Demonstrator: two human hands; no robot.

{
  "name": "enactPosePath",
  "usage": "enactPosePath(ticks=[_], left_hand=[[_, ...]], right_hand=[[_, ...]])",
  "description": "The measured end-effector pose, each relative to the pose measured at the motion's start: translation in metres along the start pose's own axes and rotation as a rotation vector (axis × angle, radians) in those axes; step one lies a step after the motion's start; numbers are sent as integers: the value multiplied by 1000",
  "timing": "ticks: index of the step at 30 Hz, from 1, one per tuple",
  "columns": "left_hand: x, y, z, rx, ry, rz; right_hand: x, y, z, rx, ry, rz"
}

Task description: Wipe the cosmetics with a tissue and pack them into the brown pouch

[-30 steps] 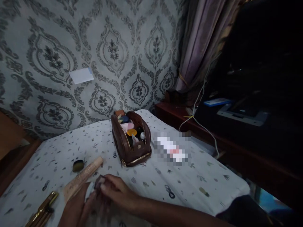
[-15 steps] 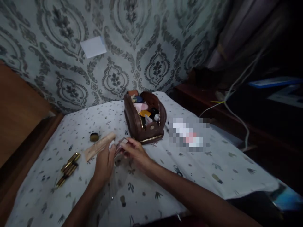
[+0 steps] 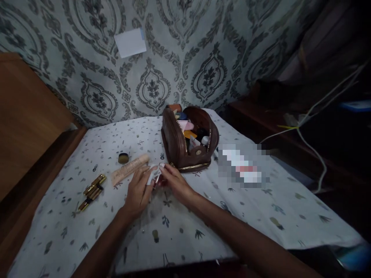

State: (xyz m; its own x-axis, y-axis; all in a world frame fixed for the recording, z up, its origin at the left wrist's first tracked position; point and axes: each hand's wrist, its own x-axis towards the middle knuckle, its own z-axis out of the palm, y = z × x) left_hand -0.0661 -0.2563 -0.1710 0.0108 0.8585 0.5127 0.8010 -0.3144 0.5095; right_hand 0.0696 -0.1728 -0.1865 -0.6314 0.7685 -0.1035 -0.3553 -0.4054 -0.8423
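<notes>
My left hand (image 3: 139, 191) is closed with its thumb and fingers on a white tissue-like piece (image 3: 153, 175). My right hand (image 3: 177, 184) pinches a small, shiny pinkish-brown item (image 3: 157, 178), partly covered by the white piece and my fingers; its kind is unclear. Both hands meet just in front of a brown cosmetic bag (image 3: 189, 162), unzipped, with several items inside. Behind my left hand lies a peach squeeze tube (image 3: 129, 169). Farther left are several gold lipstick-like tubes (image 3: 92, 191) and a small round jar (image 3: 123, 158) with a dark lid.
A white patterned cloth (image 3: 179, 231) covers the table. Right of the bag lies a blurred-out white and red item (image 3: 243, 166). A wooden panel (image 3: 29, 119) stands at the left, and a white cable (image 3: 314, 154) hangs at the right.
The view has shifted, so the table things sit farther right in the picture. My hands have drawn closer together, and the white piece now covers part of the small pinkish-brown item.
</notes>
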Motion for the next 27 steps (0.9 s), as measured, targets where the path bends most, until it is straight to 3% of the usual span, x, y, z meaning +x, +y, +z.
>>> enactPosePath(ticks=[4,9,16,22,27], left_hand=[[-1,-3,-2,14,15,6],[2,-4,-9,-181,-93,-84],[5,4,-8,-232,-80,-140],[0,-3,2,-18,120,-61],[-6,-14,8,-8,157,-154]], right_hand=[[-6,7,2,-86,-130,92],[-10,7,0,-154,-285,212],[-5,16,-8,-56,-254,329],[-8,15,-2,-39,-237,276],[-11,15,2,-22,-215,258]])
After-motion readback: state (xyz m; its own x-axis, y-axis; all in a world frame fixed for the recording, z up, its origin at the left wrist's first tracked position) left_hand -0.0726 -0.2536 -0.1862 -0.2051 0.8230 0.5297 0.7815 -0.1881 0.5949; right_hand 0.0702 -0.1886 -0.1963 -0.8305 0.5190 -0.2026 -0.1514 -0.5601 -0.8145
